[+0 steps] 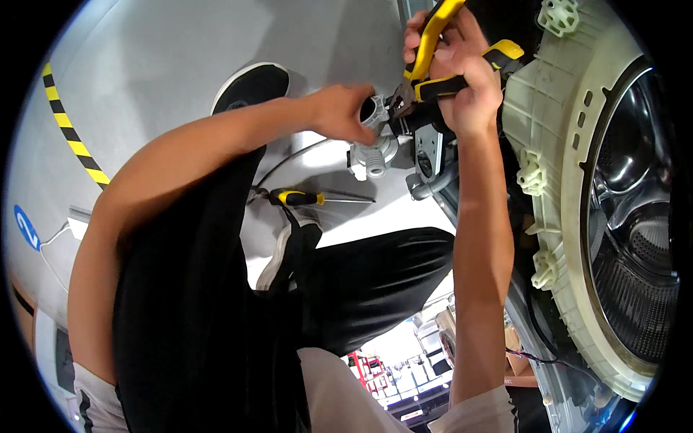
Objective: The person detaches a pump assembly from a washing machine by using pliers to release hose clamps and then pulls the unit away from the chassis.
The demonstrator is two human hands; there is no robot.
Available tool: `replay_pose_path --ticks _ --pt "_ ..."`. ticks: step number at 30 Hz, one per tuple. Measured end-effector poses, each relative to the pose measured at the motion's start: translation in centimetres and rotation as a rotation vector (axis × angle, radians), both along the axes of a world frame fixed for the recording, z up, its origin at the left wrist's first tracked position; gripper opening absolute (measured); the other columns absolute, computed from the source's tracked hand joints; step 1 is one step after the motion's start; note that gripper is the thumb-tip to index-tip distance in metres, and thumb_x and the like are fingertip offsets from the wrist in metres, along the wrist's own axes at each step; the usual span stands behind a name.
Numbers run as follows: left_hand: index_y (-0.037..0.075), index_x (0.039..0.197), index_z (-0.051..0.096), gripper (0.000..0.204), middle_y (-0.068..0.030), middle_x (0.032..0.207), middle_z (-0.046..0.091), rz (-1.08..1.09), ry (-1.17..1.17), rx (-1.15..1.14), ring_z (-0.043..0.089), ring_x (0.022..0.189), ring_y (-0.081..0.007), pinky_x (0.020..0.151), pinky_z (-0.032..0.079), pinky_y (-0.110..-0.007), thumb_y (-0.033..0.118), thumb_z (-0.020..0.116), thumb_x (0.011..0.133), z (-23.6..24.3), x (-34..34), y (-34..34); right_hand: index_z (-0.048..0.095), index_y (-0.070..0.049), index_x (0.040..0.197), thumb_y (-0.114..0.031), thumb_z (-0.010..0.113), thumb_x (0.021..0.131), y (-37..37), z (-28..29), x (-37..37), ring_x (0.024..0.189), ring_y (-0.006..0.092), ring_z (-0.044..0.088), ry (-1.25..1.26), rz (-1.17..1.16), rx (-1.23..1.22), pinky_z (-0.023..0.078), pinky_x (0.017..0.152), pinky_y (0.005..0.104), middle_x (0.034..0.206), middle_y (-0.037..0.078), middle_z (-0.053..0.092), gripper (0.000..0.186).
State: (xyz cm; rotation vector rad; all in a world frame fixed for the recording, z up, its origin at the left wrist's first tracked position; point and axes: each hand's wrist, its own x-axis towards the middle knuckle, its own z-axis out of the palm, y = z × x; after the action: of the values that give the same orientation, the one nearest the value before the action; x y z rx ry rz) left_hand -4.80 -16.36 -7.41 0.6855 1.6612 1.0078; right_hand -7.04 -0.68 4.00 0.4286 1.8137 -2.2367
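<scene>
My left hand [341, 112] is closed round a light grey plastic pump [375, 160] with a short spout and a round, dark opening. In my right hand [469, 83] are pliers [433, 37] with black and yellow handles, spread wide apart. The jaws of the pliers are at the rim of the pump's opening, beside my left fingertips. Whether they grip a clamp there I cannot tell. Just right of the pump are a metal bracket plate [428, 151] and a grey hose [435, 185].
A washing machine's pale tub [559, 144] with its steel drum [635, 238] fills the right side. On the floor lies a yellow and black screwdriver [296, 198], near my shoe [278, 256]. A dark cable [289, 156] runs to the pump. Striped tape [72, 137] marks the floor at left.
</scene>
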Motion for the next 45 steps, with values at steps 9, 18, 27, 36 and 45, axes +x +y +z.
replay_pose_path --ticks 9,18,27,36,45 --pt "-0.002 0.117 0.047 0.062 -0.0248 0.092 0.064 0.005 0.070 -0.020 0.064 0.089 -0.0398 0.076 0.051 -0.045 0.030 0.072 0.070 1.0 0.0 0.2 0.015 -0.011 0.147 -0.019 0.054 0.062 2.6 1.7 3.2 0.131 0.0441 0.035 0.125 -0.029 0.038 0.031 0.106 0.0608 0.137 0.027 0.036 0.094" --pt "-0.003 0.115 0.047 0.061 -0.0246 0.096 0.062 0.021 0.138 -0.019 0.063 0.088 -0.0412 0.078 0.051 -0.045 0.029 0.072 0.070 1.2 0.3 0.2 0.015 -0.018 0.149 -0.018 0.055 0.062 2.9 2.7 4.6 0.134 0.0482 0.027 0.208 -0.142 -0.052 0.025 0.106 0.0690 0.142 0.031 0.027 0.096" --pt "-0.003 0.115 0.047 0.062 -0.0256 0.098 0.061 0.012 0.144 -0.028 0.063 0.089 -0.0416 0.079 0.051 -0.045 0.028 0.072 0.069 1.3 0.2 0.3 0.005 -0.015 0.151 -0.016 0.054 0.059 3.1 1.9 5.2 0.131 0.0445 0.034 0.194 -0.164 -0.052 0.032 0.105 0.0621 0.139 0.028 0.032 0.105" --pt "-0.004 0.116 0.047 0.061 -0.0257 0.099 0.061 0.008 0.115 -0.032 0.062 0.091 -0.0416 0.080 0.050 -0.045 0.029 0.072 0.070 1.4 0.1 0.3 0.021 -0.007 0.146 -0.017 0.052 0.062 3.6 -0.2 4.8 0.124 0.0440 0.042 0.212 -0.254 -0.149 0.032 0.106 0.0590 0.128 0.022 0.044 0.091" --pt "-0.003 0.117 0.047 0.062 -0.0252 0.098 0.062 0.034 0.046 -0.014 0.063 0.092 -0.0396 0.081 0.050 -0.044 0.028 0.073 0.069 0.3 0.6 0.3 0.027 -0.006 0.143 -0.019 0.049 0.064 3.1 -0.7 4.7 0.123 0.0409 0.044 0.208 -0.346 -0.170 0.034 0.105 0.0586 0.127 0.019 0.046 0.083"
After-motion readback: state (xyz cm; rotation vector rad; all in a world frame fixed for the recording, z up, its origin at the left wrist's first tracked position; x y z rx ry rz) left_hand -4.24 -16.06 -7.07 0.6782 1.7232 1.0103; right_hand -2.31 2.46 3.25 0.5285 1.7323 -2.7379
